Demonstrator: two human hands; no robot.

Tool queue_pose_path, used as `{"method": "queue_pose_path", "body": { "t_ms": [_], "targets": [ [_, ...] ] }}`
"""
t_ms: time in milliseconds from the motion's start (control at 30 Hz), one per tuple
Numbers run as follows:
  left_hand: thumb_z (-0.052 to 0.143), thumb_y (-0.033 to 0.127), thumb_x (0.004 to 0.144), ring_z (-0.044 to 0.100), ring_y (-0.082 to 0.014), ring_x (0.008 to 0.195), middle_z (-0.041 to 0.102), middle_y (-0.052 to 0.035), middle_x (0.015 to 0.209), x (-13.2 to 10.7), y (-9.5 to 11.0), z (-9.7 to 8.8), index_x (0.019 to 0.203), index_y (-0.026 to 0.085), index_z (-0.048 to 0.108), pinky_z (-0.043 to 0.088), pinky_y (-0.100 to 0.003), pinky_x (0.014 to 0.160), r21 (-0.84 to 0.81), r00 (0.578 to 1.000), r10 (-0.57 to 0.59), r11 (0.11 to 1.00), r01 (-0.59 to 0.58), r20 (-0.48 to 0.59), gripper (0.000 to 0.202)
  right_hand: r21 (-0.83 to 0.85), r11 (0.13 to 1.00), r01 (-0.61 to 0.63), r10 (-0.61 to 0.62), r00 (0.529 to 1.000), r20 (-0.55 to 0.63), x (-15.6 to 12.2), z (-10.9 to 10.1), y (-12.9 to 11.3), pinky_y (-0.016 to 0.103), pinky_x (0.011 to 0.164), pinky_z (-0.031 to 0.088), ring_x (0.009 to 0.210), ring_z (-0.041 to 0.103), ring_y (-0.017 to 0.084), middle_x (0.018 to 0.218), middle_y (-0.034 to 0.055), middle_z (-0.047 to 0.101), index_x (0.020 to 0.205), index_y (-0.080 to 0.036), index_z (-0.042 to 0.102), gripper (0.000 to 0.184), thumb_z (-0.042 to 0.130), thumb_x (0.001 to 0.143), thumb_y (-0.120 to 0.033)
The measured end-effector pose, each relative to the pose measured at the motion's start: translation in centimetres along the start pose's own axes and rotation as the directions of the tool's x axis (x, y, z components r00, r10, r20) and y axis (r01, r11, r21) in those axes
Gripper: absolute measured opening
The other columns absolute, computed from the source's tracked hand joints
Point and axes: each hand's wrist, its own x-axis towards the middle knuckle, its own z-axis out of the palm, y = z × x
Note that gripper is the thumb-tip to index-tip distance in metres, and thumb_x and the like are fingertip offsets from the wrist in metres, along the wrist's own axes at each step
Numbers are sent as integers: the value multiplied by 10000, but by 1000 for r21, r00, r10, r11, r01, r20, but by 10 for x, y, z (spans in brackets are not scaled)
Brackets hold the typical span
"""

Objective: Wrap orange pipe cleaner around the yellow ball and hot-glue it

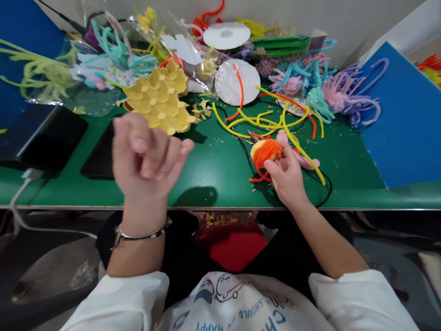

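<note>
My right hand (287,172) pinches a small pale-yellow cup wrapped in orange pipe cleaner (267,151) just above the green table. A loose orange end hangs below the cup. Behind that hand lies a pink-handled tool (308,162) with a metal tip, partly hidden. Yellow pipe cleaners (291,140) curve over and around it. My left hand (148,156) is raised in front of the table's left part, fingers curled in and nothing visible in them. Beyond it sits a yellow egg carton piece (158,99) with torn edges.
Bundles of coloured pipe cleaners (344,94) and white discs (237,82) crowd the back. A black box (41,133) with a white cable and a dark flat device (99,151) stand left. Blue panels (406,119) flank the green table (351,161). A black cord passes near my right hand.
</note>
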Motion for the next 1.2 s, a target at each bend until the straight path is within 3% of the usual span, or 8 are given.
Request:
{"method": "queue_pose_path", "body": {
  "t_ms": [200, 267, 333, 533, 767, 900, 1000, 1200],
  "targets": [
    [434, 402, 1017, 422, -17, 423, 453, 75, 423, -2, -13, -14, 519, 175, 541, 410, -214, 530, 510, 996, 91, 857, -72, -12, 558, -38, 998, 59, -58, 998, 16, -6, 4, -7, 319, 841, 540, 909, 620, 154, 1007, 2, 618, 1014, -282, 526, 378, 721, 692, -248],
    [676, 351, 884, 519, -28, 545, 664, 56, 707, -6, -23, -8, 788, 188, 690, 413, -201, 538, 630, 999, -25, 776, 36, -26, 190, -54, 996, 64, -62, 997, 34, -8, 5, -8, 320, 829, 545, 898, 623, 153, 1012, 3, 619, 1033, -283, 519, 383, 716, 708, -236],
    [786, 411, 756, 580, -66, 626, 707, 9, 898, -8, -30, 2, 1035, 186, 669, 460, -210, 587, 712, 976, -219, 686, 148, 8, 377, -60, 996, 66, -63, 997, 44, -10, 5, -8, 318, 833, 544, 904, 622, 151, 1017, 2, 610, 1041, -283, 511, 387, 717, 717, -228],
    [537, 506, 918, 561, -91, 547, 643, 8, 595, -11, -37, 22, 664, 146, 631, 392, -197, 534, 847, 897, -436, 502, 175, 73, 451, -116, 990, 83, -72, 993, 97, -14, 6, -5, 298, 849, 544, 1009, 608, 157, 1111, 22, 570, 1075, -281, 499, 407, 719, 738, -227],
    [536, 442, 940, 579, -80, 528, 682, -11, 640, -9, -26, 18, 639, 158, 649, 449, -197, 537, 712, 938, -338, 678, 185, 78, 429, -241, 949, 205, -189, 978, 86, -14, 5, -3, 298, 784, 562, 946, 612, 157, 1077, 27, 581, 1096, -263, 471, 427, 697, 736, -222],
    [565, 402, 944, 480, -47, 480, 619, 34, 606, -8, -17, 9, 601, 183, 602, 419, -204, 513, 551, 997, 0, 833, 43, -77, 408, -333, 902, 274, -253, 962, 104, -11, 0, 2, 325, 817, 569, 981, 615, 174, 1121, 47, 571, 1117, -261, 477, 416, 682, 757, -220],
    [659, 360, 900, 452, -16, 534, 621, 81, 729, -6, -11, -1, 758, 224, 663, 422, -178, 574, 474, 962, 223, 872, -125, -156, 197, -412, 840, 353, -327, 935, 135, -9, -4, 4, 380, 872, 557, 1003, 611, 202, 1133, 59, 573, 1135, -256, 479, 425, 679, 762, -219],
    [689, 355, 867, 624, -78, 798, 655, 0, 1118, -11, -24, -11, 1219, 275, 592, 510, -211, 733, 536, 981, -196, 827, 169, -7, 374, -581, 561, 590, -518, 797, 309, -8, -4, -6, 421, 833, 521, 994, 582, 243, 1037, 56, 579, 1106, -257, 516, 395, 654, 745, -175]
  ]
}}
